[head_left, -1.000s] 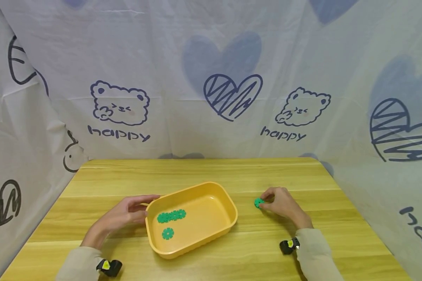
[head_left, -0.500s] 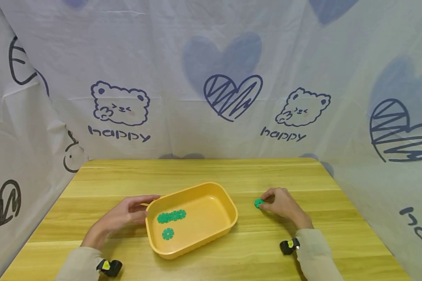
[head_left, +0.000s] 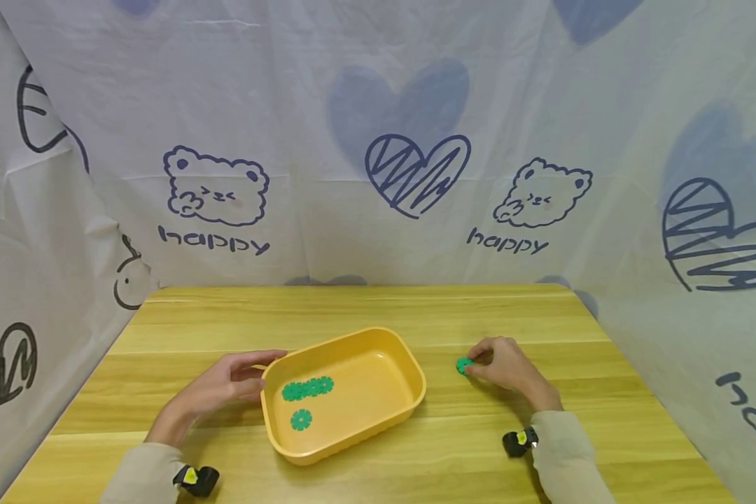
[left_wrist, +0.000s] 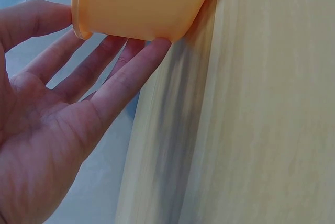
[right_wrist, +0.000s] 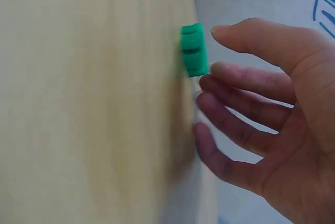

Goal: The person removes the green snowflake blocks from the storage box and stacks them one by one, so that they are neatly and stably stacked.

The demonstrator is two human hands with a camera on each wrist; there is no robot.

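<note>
A yellow plastic tray (head_left: pixel 353 428) stands at an angle on the table. Inside it lie an overlapping row of green notched discs (head_left: pixel 309 388) and a separate green disc (head_left: pixel 301 420). My left hand (head_left: pixel 217 387) rests at the tray's left end; in the left wrist view, nearly straight fingertips touch its rim and underside edge. To the right of the tray, my right hand (head_left: pixel 507 364) is beside another green notched disc (head_left: pixel 463 365). The right wrist view shows this green piece (right_wrist: pixel 193 50) edge-on, thick and grooved, with a fingertip by its corner and the thumb tip apart from it.
The wood-grain table (head_left: pixel 378 308) carries the tray and the loose green piece. A white cloth (head_left: pixel 327 210) with bears and hearts hangs behind and along both sides. Black wrist cameras sit on the left wrist (head_left: pixel 197 481) and right wrist (head_left: pixel 519 442).
</note>
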